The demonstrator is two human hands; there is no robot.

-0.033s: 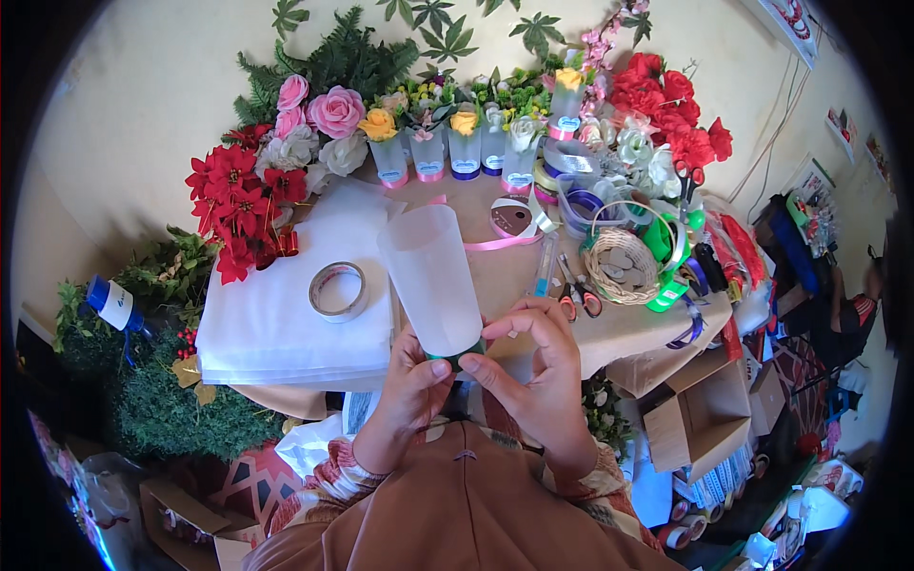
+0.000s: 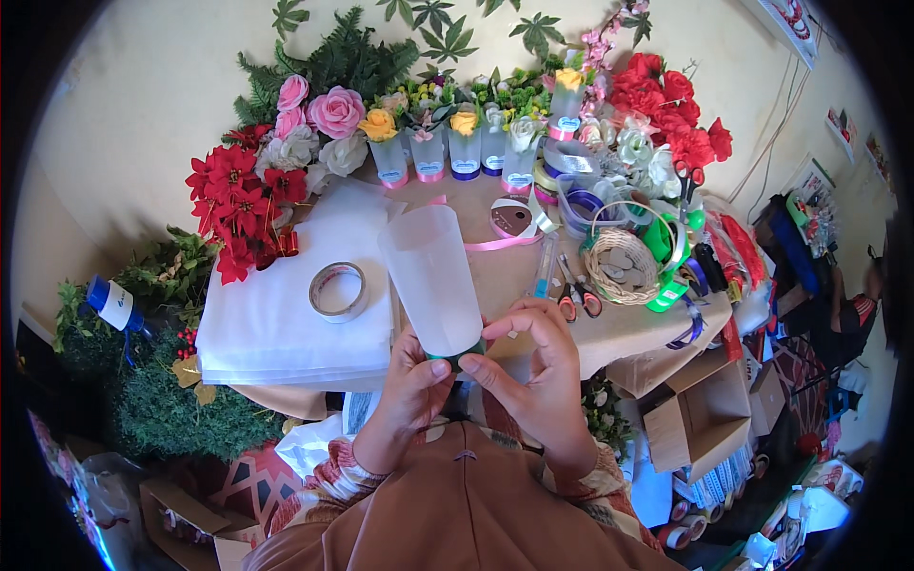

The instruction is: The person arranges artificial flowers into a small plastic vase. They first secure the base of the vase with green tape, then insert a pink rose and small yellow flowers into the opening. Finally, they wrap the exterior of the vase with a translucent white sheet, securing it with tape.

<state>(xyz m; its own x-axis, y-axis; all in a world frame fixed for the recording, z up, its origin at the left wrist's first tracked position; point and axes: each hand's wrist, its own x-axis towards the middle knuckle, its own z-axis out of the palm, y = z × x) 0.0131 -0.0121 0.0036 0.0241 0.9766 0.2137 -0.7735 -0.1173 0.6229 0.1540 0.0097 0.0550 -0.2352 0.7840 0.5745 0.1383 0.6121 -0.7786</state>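
Note:
Above my lap I hold a tall frosted plastic tube (image 2: 433,281), tilted, its wide end leaning away toward the table. A green band (image 2: 455,361), which looks like ribbon, wraps its lower end. My left hand (image 2: 416,385) grips that lower end, thumb lying on the green band. On the other side my right hand (image 2: 533,381) presses its thumb against the band, with the index finger curled by the tube's edge. A small pale bit shows by that finger; what it is I cannot tell. The fingers behind the tube are hidden.
White sheets (image 2: 276,324) lie at the table's left under a tape roll (image 2: 337,291). Scissors (image 2: 579,290), a cutter (image 2: 545,266), pink ribbon (image 2: 500,244) and a wicker basket (image 2: 621,262) sit on the right. Finished flower cups (image 2: 465,152) line the back. An open carton (image 2: 700,414) stands at lower right.

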